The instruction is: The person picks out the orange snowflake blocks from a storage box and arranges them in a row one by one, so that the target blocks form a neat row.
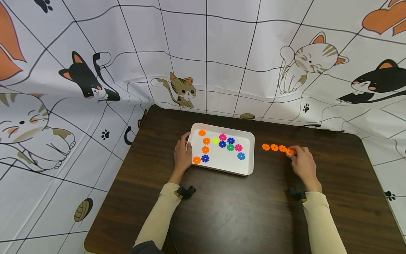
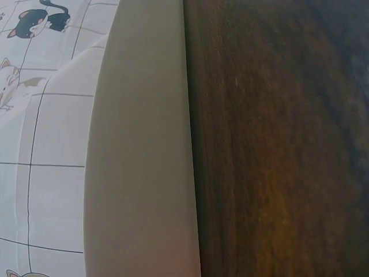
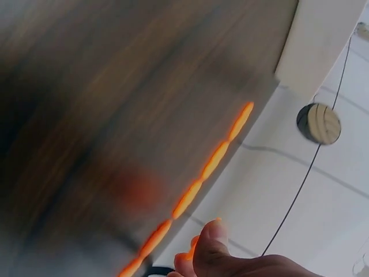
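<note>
On the dark table stands a shallow white tray [image 1: 222, 167] holding flat notched discs in orange, blue, green, pink and yellow. My left hand [image 1: 183, 155] holds the tray's left side, thumb by the rim; in the left wrist view only a pale wall of the tray [image 2: 141, 144] fills the middle and the hand is out of sight. Right of the tray lies a row of orange notched discs [image 1: 274, 147]. At its right end my right hand [image 1: 303, 164] pinches an orange disc [image 1: 290, 151] between thumb and fingers. Whether that disc joins the row, I cannot tell.
A white cloth with cat drawings [image 1: 222, 81] hangs behind the table [image 1: 247, 208]. Each wrist wears a black camera on a strap, the left camera [image 1: 187, 192] lying below the tray's corner. A thin dark cable [image 1: 172, 236] runs by the left sleeve.
</note>
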`<state>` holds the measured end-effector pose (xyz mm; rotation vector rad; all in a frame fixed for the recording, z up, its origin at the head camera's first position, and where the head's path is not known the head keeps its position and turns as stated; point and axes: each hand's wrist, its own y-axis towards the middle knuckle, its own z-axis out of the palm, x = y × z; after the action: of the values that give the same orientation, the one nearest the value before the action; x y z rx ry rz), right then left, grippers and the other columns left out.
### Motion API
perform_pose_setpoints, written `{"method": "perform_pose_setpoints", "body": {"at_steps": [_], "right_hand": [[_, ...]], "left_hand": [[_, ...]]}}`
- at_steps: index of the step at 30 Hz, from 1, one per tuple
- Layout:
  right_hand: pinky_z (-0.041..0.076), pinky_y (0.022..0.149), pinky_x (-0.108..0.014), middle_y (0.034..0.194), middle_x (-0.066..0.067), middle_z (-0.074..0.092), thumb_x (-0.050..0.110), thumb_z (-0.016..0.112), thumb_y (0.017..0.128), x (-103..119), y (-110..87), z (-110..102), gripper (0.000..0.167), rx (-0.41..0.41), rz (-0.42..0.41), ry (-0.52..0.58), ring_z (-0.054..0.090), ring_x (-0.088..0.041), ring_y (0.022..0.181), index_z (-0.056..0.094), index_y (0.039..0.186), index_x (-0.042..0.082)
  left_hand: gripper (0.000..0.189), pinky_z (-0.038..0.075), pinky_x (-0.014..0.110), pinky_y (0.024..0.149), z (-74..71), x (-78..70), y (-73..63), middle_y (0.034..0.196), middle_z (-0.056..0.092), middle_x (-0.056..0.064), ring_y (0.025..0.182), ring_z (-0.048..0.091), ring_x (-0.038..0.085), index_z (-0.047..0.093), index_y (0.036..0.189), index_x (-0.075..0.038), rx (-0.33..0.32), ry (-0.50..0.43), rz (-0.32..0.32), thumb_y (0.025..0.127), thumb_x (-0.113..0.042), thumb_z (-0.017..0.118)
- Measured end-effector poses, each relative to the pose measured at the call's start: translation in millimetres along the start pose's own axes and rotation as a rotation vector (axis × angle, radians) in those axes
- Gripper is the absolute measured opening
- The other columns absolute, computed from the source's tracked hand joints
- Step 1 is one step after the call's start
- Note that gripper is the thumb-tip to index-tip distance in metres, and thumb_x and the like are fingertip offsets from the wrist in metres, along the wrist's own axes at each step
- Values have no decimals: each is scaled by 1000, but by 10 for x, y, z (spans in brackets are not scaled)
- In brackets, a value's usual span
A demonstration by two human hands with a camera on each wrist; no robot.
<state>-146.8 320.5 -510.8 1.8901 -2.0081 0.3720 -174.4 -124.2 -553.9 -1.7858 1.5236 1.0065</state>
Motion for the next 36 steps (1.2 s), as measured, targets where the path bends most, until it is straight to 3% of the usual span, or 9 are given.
{"method": "perform_pose_setpoints", "body": {"at_steps": [16, 29, 36], "right_hand": [[43, 79, -69, 135, -36, 45, 23, 50, 107, -392, 55, -194, 39, 49, 122, -43, 48, -55, 115, 52, 139, 1], [41, 90, -74, 143, -41, 37, 23, 49, 106, -557, 111, -239, 43, 112, 238, -64, 42, -62, 123, 48, 142, -2], [42, 90, -74, 144, -41, 35, 22, 48, 105, -612, 133, -213, 45, 113, 300, -64, 42, -62, 122, 46, 144, -2]], "left_hand": [[44, 41, 52, 101, 5, -5, 2, 129, 57, 17, 115, 52, 34, 42, 152, -27, -4, 4, -4, 108, -19, 41], [45, 40, 53, 100, 0, -4, -7, 127, 57, 18, 114, 52, 35, 43, 152, -26, -8, -4, 14, 108, -18, 41], [45, 41, 52, 101, -1, -11, -4, 128, 57, 18, 116, 52, 34, 43, 152, -27, -1, 1, 1, 108, -19, 41]]}}
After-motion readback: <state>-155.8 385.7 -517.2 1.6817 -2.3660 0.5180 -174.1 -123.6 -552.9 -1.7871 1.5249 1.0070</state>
